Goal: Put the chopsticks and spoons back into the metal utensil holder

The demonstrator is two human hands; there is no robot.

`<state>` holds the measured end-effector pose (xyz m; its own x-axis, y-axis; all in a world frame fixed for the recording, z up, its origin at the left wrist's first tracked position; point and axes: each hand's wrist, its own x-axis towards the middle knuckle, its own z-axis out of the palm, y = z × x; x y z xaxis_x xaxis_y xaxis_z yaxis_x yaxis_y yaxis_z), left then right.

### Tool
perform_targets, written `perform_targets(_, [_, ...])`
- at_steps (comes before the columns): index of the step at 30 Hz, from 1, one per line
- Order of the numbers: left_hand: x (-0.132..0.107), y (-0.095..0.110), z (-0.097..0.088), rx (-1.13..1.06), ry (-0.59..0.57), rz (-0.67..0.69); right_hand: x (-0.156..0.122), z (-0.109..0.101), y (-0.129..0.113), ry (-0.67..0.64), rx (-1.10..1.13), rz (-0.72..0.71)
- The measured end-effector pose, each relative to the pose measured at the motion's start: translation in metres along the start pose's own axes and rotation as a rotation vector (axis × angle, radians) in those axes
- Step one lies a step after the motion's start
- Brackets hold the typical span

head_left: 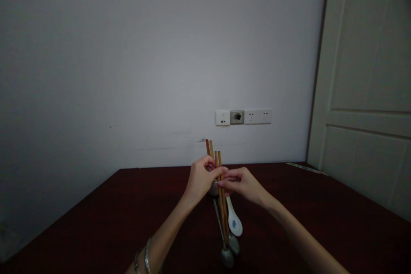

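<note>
A pair of wooden chopsticks [223, 214] is held upright and slightly tilted between my two hands. My left hand [201, 180] pinches them near the upper part, thumb across the front. The fingers of my right hand [245, 185] close on the same chopsticks from the right, just below. Behind my left hand, more chopsticks [209, 147] stick up, and a grey round container [213, 189] shows partly between the hands. Below the hands lie a white spoon [235, 224] with a blue mark and two metal spoons, one longer-handled spoon [227, 258] and another spoon [234, 245] partly behind the chopsticks.
The dark red table [144, 218] runs back to a pale wall [160, 72] carrying a row of sockets [257, 116]. At the table's far right edge lies a thin patterned strip [306, 168]. A light panelled door [369, 94] stands to the right.
</note>
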<state>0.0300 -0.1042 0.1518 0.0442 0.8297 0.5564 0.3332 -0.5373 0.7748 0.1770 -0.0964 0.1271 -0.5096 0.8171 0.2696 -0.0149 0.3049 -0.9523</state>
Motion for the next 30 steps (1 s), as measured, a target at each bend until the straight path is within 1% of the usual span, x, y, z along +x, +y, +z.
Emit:
perform_targets(6, [0.0005,-0.0040,0.0013,0.007,-0.018,0.011,-0.0022,0.0024,-0.0052,-0.002,-0.019,-0.019])
perform_targets(12, [0.0003,-0.0070,0.0008,-0.036,-0.026,0.030,-0.0022,0.0020,-0.0047,0.006,-0.042,-0.017])
perform_targets(17, [0.0016,-0.0059,-0.0005,-0.136,-0.136,0.038,-0.0024,0.0007,-0.0052,-0.001,-0.025,-0.022])
perform_targets(22, [0.0041,-0.0063,-0.0022,-0.214,-0.134,-0.020,-0.0041,0.0006,-0.0067,-0.030,-0.046,-0.019])
perform_targets(27, [0.0040,-0.0036,-0.0052,-0.275,-0.169,-0.111,-0.0045,0.0007,-0.0074,-0.053,-0.053,-0.005])
perform_targets(30, [0.0034,-0.0019,-0.0061,-0.296,-0.172,-0.140,-0.0034,0.0014,-0.0062,-0.055,-0.051,-0.002])
